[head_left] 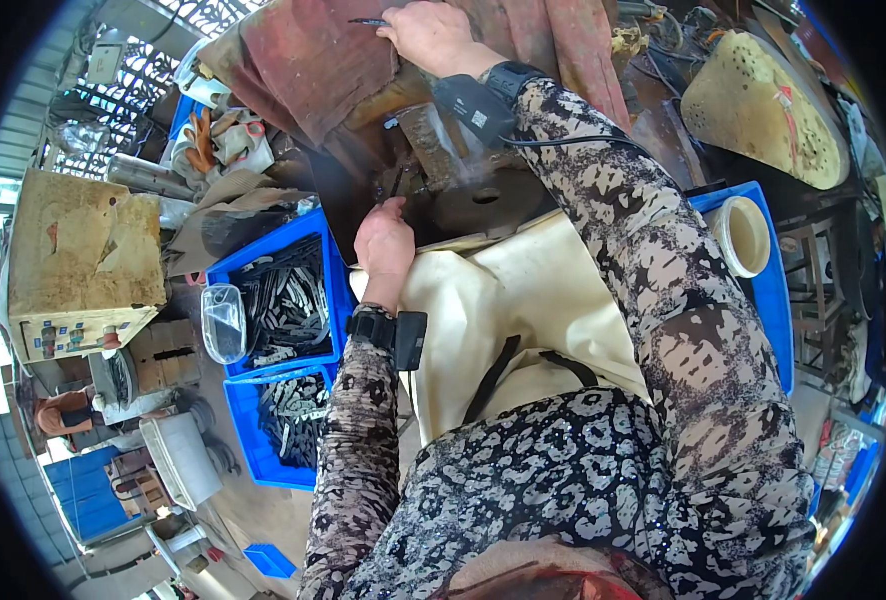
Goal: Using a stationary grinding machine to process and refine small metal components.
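Observation:
My right hand (428, 38) is at the top of the head view, in front of a dull red cloth (308, 70). Its fingers are closed on a thin dark metal strip (368, 22), which points left. Lower and further left, my left hand (384, 243) reaches over the near edge of a dark, dusty work recess (358, 195). A small dark strip (396, 184) stands up from its pinched fingertips. Right of that hand, inside the recess, lies a dark round disc (483, 205) with a central hole. Behind the disc is a worn metal block (431, 140).
Two blue bins (335, 290) (253, 430) full of dark strips stand left of my forearm, with a clear plastic container (224, 322) on the upper one's edge. At right are a white bucket (739, 237) in a blue tray (775, 300) and a yellowish pitted board (763, 110). A cream apron (503, 300) covers my lap.

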A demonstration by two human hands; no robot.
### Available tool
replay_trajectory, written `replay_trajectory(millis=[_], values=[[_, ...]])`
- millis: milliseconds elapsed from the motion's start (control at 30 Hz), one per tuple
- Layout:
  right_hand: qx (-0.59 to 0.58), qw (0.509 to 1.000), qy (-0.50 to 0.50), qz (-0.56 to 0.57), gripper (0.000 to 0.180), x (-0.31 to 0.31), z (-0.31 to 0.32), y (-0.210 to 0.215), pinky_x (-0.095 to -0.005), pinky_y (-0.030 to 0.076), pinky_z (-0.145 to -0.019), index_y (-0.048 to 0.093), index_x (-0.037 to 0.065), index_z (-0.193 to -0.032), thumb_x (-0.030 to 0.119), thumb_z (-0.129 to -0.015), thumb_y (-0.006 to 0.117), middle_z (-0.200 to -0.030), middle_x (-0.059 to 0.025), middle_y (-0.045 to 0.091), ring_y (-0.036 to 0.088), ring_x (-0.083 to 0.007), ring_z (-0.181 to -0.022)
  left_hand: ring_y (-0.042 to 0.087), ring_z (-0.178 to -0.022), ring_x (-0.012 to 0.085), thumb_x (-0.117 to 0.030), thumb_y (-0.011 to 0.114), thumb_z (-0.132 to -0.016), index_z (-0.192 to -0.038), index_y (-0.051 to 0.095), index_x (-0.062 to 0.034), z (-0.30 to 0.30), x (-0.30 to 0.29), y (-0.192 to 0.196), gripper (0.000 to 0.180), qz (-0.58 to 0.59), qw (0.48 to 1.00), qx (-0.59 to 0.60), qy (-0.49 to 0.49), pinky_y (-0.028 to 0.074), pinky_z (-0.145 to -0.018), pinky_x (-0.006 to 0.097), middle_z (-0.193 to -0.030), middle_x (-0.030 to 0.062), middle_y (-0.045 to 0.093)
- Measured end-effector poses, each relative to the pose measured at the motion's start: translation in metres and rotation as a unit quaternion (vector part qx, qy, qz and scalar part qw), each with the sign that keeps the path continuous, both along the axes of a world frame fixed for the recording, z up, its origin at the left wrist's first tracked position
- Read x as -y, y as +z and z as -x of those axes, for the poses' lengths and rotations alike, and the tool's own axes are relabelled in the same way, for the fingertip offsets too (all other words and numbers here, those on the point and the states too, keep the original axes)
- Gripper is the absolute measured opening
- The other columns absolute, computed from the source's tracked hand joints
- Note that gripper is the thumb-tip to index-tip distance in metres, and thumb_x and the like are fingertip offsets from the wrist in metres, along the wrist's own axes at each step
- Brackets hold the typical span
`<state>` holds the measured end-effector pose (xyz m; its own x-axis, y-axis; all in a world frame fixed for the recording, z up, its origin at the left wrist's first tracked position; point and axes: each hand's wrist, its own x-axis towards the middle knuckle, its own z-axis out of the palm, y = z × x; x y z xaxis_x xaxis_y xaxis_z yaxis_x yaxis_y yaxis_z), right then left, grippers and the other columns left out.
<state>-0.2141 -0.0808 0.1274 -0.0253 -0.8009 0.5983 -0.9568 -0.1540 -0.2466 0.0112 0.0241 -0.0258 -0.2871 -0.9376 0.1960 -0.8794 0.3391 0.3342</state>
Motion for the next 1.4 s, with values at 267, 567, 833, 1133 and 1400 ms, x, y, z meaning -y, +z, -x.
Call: replay_trajectory(millis=[267, 567, 833, 1133, 1400], values=[[0.002, 1.0, 0.002, -0.002, 0.027, -0.002, 0.0, 0.002, -0.0469, 0.051, -0.066, 0.067, 0.005, -0.084, 0.03, -0.088, 0.059, -0.08, -0.0165, 0.066, 0.065, -0.036, -0.078, 0.065, -0.093, 0.0265, -0.006, 0.052, -0.08, -0.103, 0.069, -0.0162, 0.0, 0.0, -0.001, 0.031, 0.012, 1.0, -0.009, -0.007, 0.052, -0.079, 0.037, -0.099, 0.0068, 0.069], [-0.002, 1.0, -0.009, -0.011, 0.027, -0.005, -0.002, 0.005, -0.0466, 0.051, -0.067, 0.068, 0.005, -0.084, 0.031, -0.088, 0.059, -0.081, -0.0166, 0.067, 0.066, -0.0361, -0.079, 0.064, -0.095, 0.0264, -0.006, 0.051, -0.08, -0.104, 0.069, -0.0158, 0.001, -0.005, 0.005, 0.032, -0.004, 1.0, -0.02, 0.002, 0.052, -0.081, 0.037, -0.1, 0.0067, 0.069], [-0.001, 1.0, -0.005, -0.01, 0.026, -0.002, -0.001, 0.003, -0.0466, 0.052, -0.067, 0.068, 0.006, -0.085, 0.031, -0.087, 0.06, -0.082, -0.0164, 0.067, 0.066, -0.0361, -0.079, 0.064, -0.096, 0.0261, -0.007, 0.052, -0.08, -0.105, 0.069, -0.0163, 0.001, -0.005, 0.008, 0.032, -0.01, 1.0, -0.004, 0.01, 0.052, -0.082, 0.037, -0.1, 0.0066, 0.068], [-0.028, 0.998, -0.022, -0.047, 0.026, 0.012, 0.0, -0.009, -0.0461, 0.051, -0.071, 0.066, 0.013, -0.096, 0.036, -0.091, 0.056, -0.088, -0.0106, 0.068, 0.064, -0.0332, -0.085, 0.064, -0.097, 0.0261, -0.007, 0.052, -0.08, -0.105, 0.069, -0.0163, 0.004, -0.009, 0.016, 0.032, -0.035, 0.999, 0.01, 0.036, 0.051, -0.083, 0.037, -0.102, 0.0067, 0.068], [0.017, 0.998, 0.001, -0.065, 0.028, -0.003, 0.006, 0.001, -0.0487, 0.05, -0.076, 0.068, 0.009, -0.098, 0.033, -0.09, 0.056, -0.093, -0.0167, 0.068, 0.065, -0.0364, -0.09, 0.065, -0.094, 0.0275, -0.005, 0.053, -0.08, -0.105, 0.07, -0.0137, 0.005, -0.01, 0.015, 0.031, -0.022, 1.0, -0.012, 0.018, 0.052, -0.081, 0.036, -0.1, 0.0097, 0.069]])
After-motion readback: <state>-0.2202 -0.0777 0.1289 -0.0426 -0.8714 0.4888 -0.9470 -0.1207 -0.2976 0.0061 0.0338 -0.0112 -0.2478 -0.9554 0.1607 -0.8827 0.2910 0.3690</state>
